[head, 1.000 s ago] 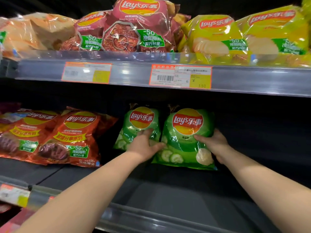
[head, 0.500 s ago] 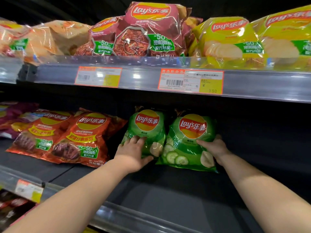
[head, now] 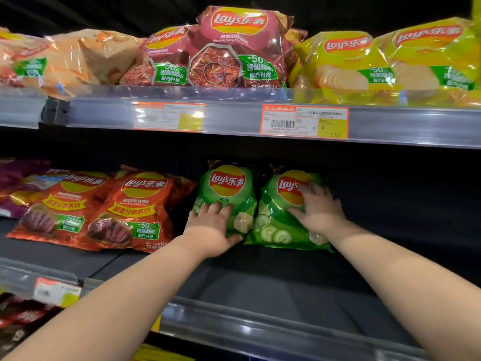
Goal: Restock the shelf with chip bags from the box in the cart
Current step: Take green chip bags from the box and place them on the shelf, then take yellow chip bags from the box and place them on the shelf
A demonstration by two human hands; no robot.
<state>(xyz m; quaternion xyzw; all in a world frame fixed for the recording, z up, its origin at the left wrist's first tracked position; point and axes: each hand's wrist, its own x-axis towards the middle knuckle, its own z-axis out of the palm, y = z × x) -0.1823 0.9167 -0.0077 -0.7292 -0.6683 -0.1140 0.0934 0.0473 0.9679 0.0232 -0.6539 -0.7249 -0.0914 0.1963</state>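
Observation:
Two green cucumber chip bags stand side by side at the back of the dark middle shelf (head: 260, 295). My left hand (head: 210, 227) rests on the lower left part of the left green bag (head: 229, 188), fingers laid flat on its front and thumb by its bottom edge. My right hand (head: 320, 209) presses flat against the front of the right green bag (head: 276, 217), with straight, spread fingers partly covering the logo. The box and the cart are out of view.
Orange barbecue chip bags (head: 135, 207) lie just left of the green ones. The upper shelf holds maroon bags (head: 234, 48) and yellow bags (head: 364, 66) above a price tag (head: 304, 121). Dark bare shelf (head: 403, 217) stretches right of the green bags.
My right hand moved from the right bag's side edge onto its front. My left hand slid down and left on the left bag. Both bags now sit more upright.

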